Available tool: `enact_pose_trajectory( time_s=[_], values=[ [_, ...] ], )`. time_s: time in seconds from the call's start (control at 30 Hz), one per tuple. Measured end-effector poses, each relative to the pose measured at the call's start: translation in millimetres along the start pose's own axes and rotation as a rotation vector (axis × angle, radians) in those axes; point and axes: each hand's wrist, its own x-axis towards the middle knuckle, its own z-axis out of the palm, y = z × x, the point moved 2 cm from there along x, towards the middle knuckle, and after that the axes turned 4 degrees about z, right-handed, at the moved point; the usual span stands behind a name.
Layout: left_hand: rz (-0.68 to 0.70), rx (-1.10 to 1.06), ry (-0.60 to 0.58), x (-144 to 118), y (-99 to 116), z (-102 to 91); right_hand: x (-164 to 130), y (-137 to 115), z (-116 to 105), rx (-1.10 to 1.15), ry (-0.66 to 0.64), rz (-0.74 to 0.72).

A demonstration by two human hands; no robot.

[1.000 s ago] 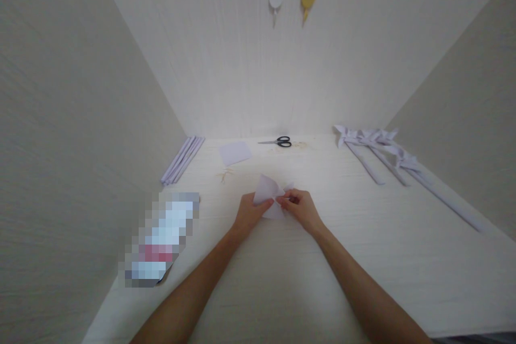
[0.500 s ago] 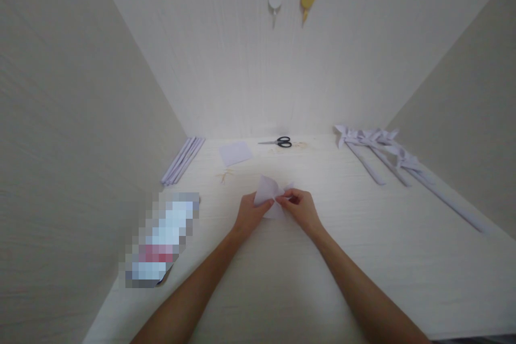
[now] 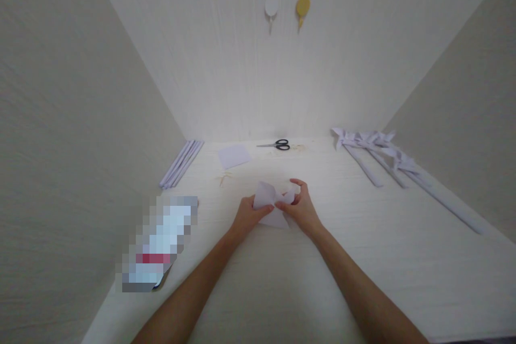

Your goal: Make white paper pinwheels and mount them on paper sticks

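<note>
1. The table (image 3: 363, 258) is pale wood, boxed in by plain walls on the left, right and far sides.
2. Along the right wall lie finished paper bows with long tails (image 3: 382, 156); at the far left corner a bundle of paper strips (image 3: 181, 164) leans by the wall.
3. A blurred-out flat object (image 3: 159, 244) sits near the left edge.
4. A square sheet (image 3: 234, 156) and black-handled scissors (image 3: 278, 144) lie at the far side, well apart from the hands.
5. The folded paper piece (image 3: 268, 199) is at mid-table, held between both hands just above the surface.
6. The left hand (image 3: 248, 214) is closed on the paper's left part, thumb on top, as it was a second ago.
7. The right hand (image 3: 302, 209) has changed: its forefinger and thumb, then pinched flat on the middle, are now lifted and curled in an open arc over the paper's right part, lightly gripping it. That looks like a shift of grip on the pinched centre.
</note>
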Motion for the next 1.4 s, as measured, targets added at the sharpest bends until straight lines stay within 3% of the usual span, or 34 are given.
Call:
enact_pose_trajectory(
  time_s=[0.2,0.43,0.67,0.8,1.0,1.1,1.23,1.4],
  values=[
    [0.025,-0.182,-0.211,1.8,4.4,-7.3,-2.8,-4.2,-6.1,-0.114,-0.197,0.073],
    [0.084,0.119,-0.15,2.3,8.0,-5.8,-3.9,-4.1,-6.6,-0.191,-0.278,0.068],
    [0.106,0.166,-0.151,2.3,13.1,-4.6,-2.4,-3.3,-6.0,-0.175,-0.285,0.009],
    [0.075,0.075,-0.053,2.2,8.6,-5.4,-0.3,-3.1,-4.4,-0.003,-0.251,0.007],
    [-0.007,-0.341,0.26,4.4,-1.3,-5.4,3.7,-10.9,-11.8,0.322,-0.177,-0.151],
    [-0.012,-0.499,0.359,5.6,0.4,-5.4,1.8,-12.0,-11.3,0.181,-0.236,-0.268],
    [-0.008,-0.526,0.381,5.0,4.4,-4.8,-3.6,-6.1,-1.9,-0.101,-0.298,-0.323],
    [0.004,-0.515,0.392,3.9,3.6,-2.7,-5.3,0.3,6.4,-0.233,-0.24,-0.323]
  ],
)
